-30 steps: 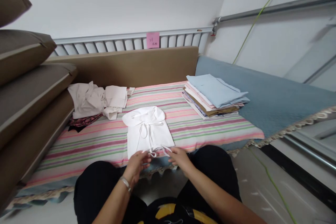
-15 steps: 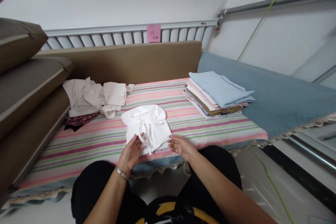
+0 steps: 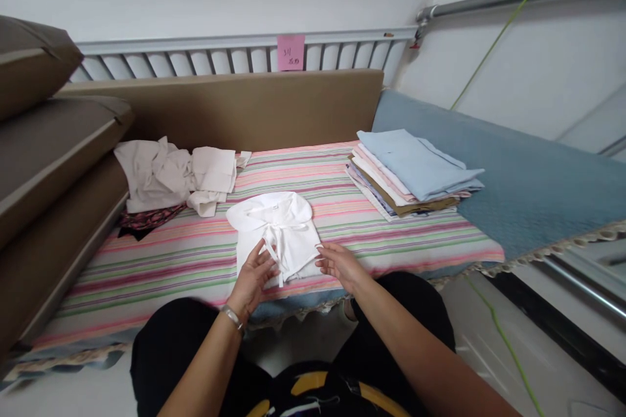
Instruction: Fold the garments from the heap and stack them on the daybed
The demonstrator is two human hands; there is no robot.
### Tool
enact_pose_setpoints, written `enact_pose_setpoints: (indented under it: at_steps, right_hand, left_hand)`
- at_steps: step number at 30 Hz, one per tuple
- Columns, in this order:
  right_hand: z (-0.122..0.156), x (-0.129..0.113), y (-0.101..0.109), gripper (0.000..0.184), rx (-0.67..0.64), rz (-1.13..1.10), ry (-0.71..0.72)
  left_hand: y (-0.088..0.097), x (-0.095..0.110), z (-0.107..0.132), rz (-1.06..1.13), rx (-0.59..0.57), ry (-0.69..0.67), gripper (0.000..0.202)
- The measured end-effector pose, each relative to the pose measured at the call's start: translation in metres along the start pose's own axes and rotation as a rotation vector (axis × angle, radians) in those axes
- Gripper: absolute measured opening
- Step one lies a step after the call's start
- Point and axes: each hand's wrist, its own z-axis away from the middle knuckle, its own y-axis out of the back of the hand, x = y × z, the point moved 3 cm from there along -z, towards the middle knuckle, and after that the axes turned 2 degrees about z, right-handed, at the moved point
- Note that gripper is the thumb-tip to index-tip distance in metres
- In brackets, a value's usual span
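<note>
A white folded shirt with a collar and thin ties lies on the striped sheet near its front edge. My left hand rests on the shirt's lower left part, fingers spread and open. Along the shirt's lower right edge my right hand touches the cloth with its fingers stretched out. Neither hand holds anything.
A stack of folded clothes topped by a light blue one sits at the right. A heap of crumpled beige clothes lies at the back left over a dark patterned piece. Brown cushions are piled at the left. A blue blanket covers the right side.
The shirt's lower part has been folded up, so it is shorter. My hands let go of the thin ties and moved up onto the shirt's lower edge.
</note>
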Motion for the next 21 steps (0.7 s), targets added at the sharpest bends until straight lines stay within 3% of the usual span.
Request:
enact_pose_setpoints:
  at_steps: [6,10,15,21]
  right_hand:
    - [-0.005,-0.024,-0.023,0.011,-0.045,0.114,0.086]
    - [-0.019,-0.034,-0.046,0.011,-0.095,0.136,0.079]
    - [-0.040,-0.024,-0.061,0.010,-0.091,0.123,0.049]
    - [-0.050,-0.005,-0.053,0.011,-0.052,0.088,0.037]
  left_hand:
    - [-0.005,0.002,0.000,-0.109,-0.024,-0.040,0.078]
    - [-0.010,-0.003,-0.005,-0.232,-0.093,-0.073,0.098]
    - [-0.005,-0.015,-0.016,-0.320,-0.094,-0.094,0.105]
    - [-0.001,-0.021,-0.021,-0.256,-0.073,-0.094,0.099]
